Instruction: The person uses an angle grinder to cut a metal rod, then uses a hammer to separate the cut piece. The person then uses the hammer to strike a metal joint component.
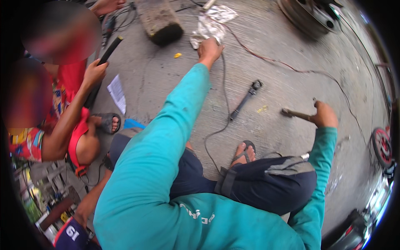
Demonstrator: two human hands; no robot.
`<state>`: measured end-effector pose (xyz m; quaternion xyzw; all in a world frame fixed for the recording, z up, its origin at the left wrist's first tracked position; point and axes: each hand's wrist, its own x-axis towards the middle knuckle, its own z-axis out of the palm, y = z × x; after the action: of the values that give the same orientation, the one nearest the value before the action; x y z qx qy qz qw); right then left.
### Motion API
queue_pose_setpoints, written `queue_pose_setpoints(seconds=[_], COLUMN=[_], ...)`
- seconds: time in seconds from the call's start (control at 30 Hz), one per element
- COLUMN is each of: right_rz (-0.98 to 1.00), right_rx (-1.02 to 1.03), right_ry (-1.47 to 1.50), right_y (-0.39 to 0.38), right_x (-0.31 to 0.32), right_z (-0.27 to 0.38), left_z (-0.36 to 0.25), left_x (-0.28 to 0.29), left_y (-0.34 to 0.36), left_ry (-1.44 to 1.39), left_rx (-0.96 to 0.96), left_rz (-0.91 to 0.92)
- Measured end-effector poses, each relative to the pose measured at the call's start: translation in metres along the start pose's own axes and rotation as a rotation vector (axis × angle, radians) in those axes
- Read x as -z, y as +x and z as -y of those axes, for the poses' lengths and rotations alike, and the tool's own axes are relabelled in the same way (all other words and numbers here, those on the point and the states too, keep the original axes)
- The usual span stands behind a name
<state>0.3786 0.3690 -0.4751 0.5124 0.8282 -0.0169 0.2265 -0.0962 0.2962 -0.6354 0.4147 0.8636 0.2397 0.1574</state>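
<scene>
My left hand (210,52) reaches far forward, its fingers closed on a crumpled, stained white rag (207,31) on the concrete floor. On the right, my right hand (325,115) grips a short brownish metal rod (299,115) with a thicker dark end pointing left. Between my arms lies a dark metal shaft (245,100) with a joint-like fork at its far end. A thin dark cable (225,79) runs past it toward my feet.
A wooden block (156,18) and a wheel rim (310,18) lie at the far side. A reddish cable (287,66) crosses the floor. At left, another person's hand (95,74) holds a black bar (110,50) near a paper sheet (117,93). A red-rimmed wheel (381,146) is at right.
</scene>
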Motion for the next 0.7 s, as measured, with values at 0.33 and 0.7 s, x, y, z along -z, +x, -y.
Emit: queue_pose_setpoints(seconds=[0.33, 0.7], right_rz=[0.156, 0.213], right_rx=[-0.113, -0.146], right_ry=[-0.023, -0.041], right_y=[0.0, 0.009], right_x=[0.038, 0.044], right_z=[0.03, 0.028], left_z=[-0.057, -0.031], left_x=[-0.086, -0.075], left_y=[-0.149, -0.135], left_ry=[0.302, -0.628], left_rx=[-0.194, 0.345], left_rz=[0.735, 0.705])
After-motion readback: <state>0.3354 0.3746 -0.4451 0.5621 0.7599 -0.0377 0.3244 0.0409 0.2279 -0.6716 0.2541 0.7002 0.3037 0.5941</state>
